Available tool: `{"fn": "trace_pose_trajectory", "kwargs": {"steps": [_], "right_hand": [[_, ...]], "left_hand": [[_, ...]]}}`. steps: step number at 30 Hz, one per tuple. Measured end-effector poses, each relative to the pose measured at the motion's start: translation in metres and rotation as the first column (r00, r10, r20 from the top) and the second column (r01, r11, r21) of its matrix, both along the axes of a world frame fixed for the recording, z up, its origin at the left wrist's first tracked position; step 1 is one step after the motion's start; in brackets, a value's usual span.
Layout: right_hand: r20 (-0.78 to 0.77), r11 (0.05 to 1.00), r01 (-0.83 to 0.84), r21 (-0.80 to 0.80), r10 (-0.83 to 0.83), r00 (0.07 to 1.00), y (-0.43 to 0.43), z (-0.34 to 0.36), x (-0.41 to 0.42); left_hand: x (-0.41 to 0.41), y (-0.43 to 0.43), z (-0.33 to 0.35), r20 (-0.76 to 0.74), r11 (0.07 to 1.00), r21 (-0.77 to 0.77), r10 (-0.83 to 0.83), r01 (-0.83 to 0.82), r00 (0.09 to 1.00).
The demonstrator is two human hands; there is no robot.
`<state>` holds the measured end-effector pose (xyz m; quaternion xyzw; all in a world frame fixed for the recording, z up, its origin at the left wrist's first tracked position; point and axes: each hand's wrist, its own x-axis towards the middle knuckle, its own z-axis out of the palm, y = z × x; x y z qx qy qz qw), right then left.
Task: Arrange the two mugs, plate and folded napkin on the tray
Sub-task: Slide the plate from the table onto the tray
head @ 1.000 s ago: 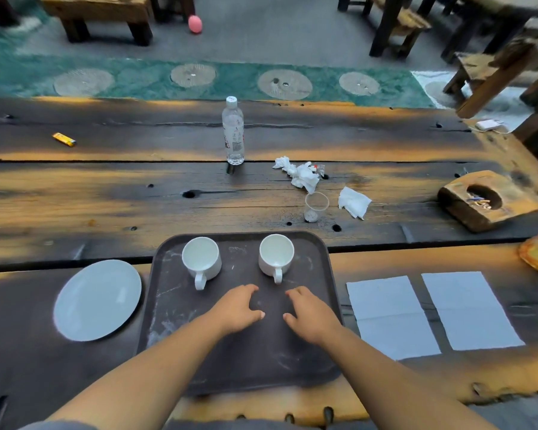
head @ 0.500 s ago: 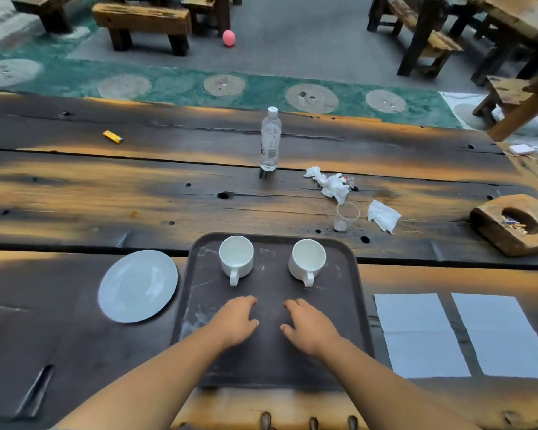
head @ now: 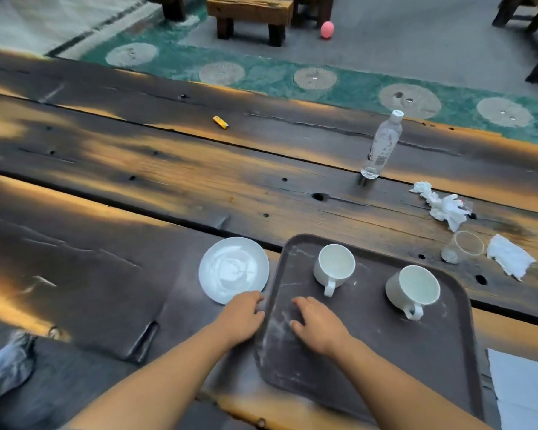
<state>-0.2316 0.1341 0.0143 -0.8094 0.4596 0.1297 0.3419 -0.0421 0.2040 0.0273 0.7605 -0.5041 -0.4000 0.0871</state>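
Note:
A dark grey tray [head: 416, 361] lies on the wooden table in front of me. Two white mugs stand upright on its far half, one at the left [head: 334, 266] and one at the right [head: 413, 290], handles toward me. A white plate [head: 233, 268] rests on the table just left of the tray. My left hand [head: 241, 318] is at the plate's near edge, beside the tray's left rim, fingers curled and touching the plate. My right hand [head: 316, 324] lies flat on the tray's left part, holding nothing. A flat white napkin [head: 525, 389] shows at the right edge.
A clear water bottle [head: 382, 144] stands farther back. Crumpled tissues [head: 444, 207], a tipped clear plastic cup [head: 463, 249] and another tissue [head: 510, 256] lie beyond the tray's right corner. A yellow lighter [head: 220, 122] sits mid-table. Benches stand on the floor beyond.
My view has swung left. My left hand has moved off the tray to the plate's near edge. My right hand has shifted left across the tray. Mugs and plate have not moved.

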Motion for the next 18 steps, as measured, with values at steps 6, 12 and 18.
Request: {"fn": "trace_pose_trajectory", "kwargs": {"steps": [6,12,18], "right_hand": [[0.069,1.0,0.01,-0.004,-0.009,0.998,-0.026,0.003,0.048],[0.182,0.996,0.085,0.019,-0.087,0.979,-0.069,0.002,0.084],[0.142,0.993,0.115,0.031,-0.118,0.983,-0.096,-0.012,0.107]], "left_hand": [[0.056,0.01,-0.004,0.047,0.992,-0.008,0.127,-0.127,0.991],[0.094,0.009,-0.018,0.054,0.942,-0.019,0.335,-0.334,0.941],[0.114,0.001,-0.032,0.035,0.847,-0.051,0.53,-0.528,0.847]]}}
